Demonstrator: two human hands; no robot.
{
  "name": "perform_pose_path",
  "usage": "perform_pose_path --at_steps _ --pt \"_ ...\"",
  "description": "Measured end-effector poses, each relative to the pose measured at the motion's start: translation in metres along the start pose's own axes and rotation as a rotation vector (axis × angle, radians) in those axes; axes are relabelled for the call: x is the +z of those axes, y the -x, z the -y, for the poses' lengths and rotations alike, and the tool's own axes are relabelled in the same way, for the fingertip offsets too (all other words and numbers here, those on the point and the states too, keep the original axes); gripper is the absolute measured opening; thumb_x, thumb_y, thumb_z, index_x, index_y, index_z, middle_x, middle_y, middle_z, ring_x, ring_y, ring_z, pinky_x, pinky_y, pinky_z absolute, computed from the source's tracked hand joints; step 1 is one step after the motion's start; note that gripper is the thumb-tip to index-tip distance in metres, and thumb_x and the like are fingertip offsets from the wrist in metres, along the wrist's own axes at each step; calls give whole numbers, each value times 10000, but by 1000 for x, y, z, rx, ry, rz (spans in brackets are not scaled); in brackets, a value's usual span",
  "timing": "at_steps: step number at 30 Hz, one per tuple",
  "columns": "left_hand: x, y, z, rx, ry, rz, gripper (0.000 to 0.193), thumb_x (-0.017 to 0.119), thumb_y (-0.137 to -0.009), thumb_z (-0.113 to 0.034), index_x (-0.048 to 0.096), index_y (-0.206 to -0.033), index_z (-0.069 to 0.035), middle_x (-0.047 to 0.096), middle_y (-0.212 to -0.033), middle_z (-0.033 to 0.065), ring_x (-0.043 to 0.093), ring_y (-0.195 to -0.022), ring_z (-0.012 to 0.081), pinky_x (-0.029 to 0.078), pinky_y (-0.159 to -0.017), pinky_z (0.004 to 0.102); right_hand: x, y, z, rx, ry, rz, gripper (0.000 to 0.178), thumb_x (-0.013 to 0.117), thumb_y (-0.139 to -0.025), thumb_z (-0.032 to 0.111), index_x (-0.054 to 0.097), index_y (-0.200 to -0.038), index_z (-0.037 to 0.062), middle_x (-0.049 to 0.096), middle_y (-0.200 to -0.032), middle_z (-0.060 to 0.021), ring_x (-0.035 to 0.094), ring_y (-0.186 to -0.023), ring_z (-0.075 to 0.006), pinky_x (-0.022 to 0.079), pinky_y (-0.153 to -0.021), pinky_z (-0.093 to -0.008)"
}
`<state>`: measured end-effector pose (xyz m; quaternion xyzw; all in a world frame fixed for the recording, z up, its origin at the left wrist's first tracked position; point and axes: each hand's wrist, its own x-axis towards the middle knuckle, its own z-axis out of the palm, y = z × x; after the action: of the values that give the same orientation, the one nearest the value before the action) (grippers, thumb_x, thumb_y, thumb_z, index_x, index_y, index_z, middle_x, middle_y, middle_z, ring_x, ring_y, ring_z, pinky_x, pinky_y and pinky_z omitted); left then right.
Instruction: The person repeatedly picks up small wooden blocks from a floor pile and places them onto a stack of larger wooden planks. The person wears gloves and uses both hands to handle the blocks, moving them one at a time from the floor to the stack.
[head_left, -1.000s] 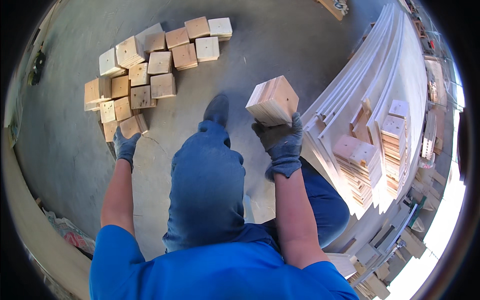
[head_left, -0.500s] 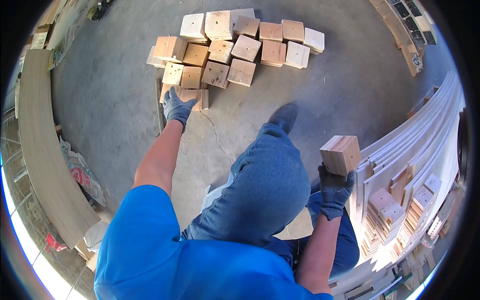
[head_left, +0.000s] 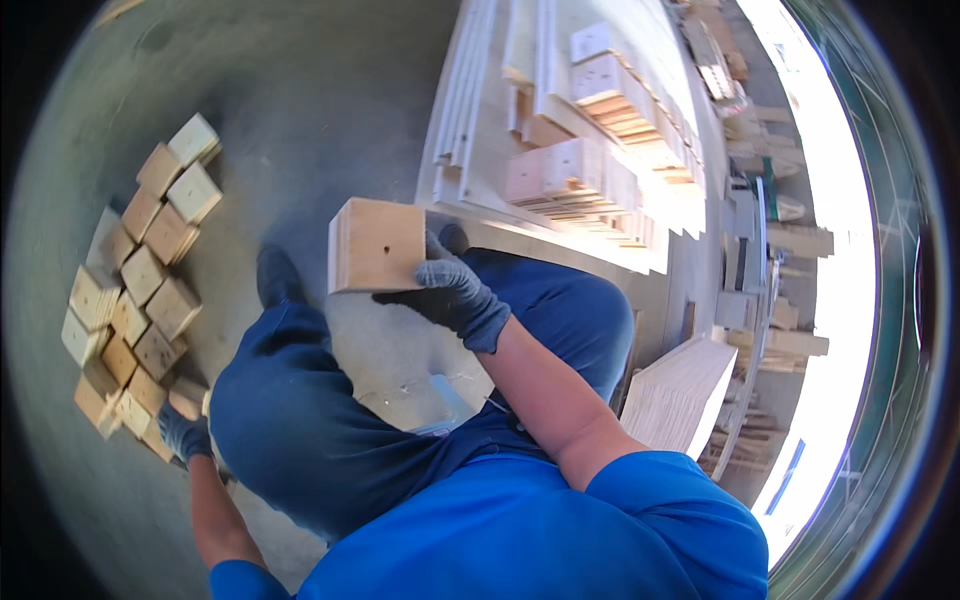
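Observation:
My right hand (head_left: 452, 296), in a dark grey glove, grips a pale wooden block (head_left: 377, 245) held up in front of my knees. My left hand (head_left: 184, 433), also gloved, reaches down to the near end of a heap of several similar wooden blocks (head_left: 135, 290) on the concrete floor at the left; it touches the blocks there, and whether it grips one is hidden. My legs in blue trousers and one dark shoe (head_left: 272, 272) lie between the two hands.
Long white boards (head_left: 470, 110) lie on the floor ahead, with stacks of assembled wooden pieces (head_left: 575, 170) on them. A stack of pale plywood sheets (head_left: 685, 395) stands at the right. More timber lies by the bright far right edge.
My view has swung to the right, so the block heap now sits at the left. My right hand has carried the block up and toward the middle. My left hand stays at the heap.

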<state>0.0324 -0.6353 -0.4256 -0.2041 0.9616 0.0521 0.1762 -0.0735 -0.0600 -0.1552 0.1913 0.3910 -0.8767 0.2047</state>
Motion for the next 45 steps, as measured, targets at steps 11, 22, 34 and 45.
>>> perform_pose_path --at_steps 11,22,34,45 --pt "5 13 -69 -24 291 157 712 825 -783 -374 566 -1349 -27 646 -1281 159 623 -1156 306 509 -977 406 -11 151 114 -456 -158 -95 980 832 -728 198 314 -1550 73 483 -1446 -186 545 -1295 -406 533 -1014 -549" --pt "-167 17 -159 44 901 35 591 821 -831 -339 629 -1229 53 725 -1071 108 669 -890 211 541 -816 332 -190 260 207 -1118 213 -855 957 777 -817 8 212 -1582 102 573 -1228 -201 630 -1104 -305 589 -869 -417" --pt "-366 86 -368 466 1335 9 579 724 -914 -268 531 -1366 38 611 -1278 134 615 -1139 247 504 -990 372 -292 185 220 -952 917 -1336 1121 996 -554 184 369 -1481 118 422 -1368 -208 479 -1260 -353 449 -1104 -429" --pt "-323 102 -486 658 1254 201 542 731 -887 -169 540 -1340 58 606 -1275 130 590 -1135 217 466 -1014 344 -317 161 196 -1155 1128 -1354 869 978 -601 210 538 -1331 46 583 -1201 -152 575 -1085 -292 488 -983 -397"
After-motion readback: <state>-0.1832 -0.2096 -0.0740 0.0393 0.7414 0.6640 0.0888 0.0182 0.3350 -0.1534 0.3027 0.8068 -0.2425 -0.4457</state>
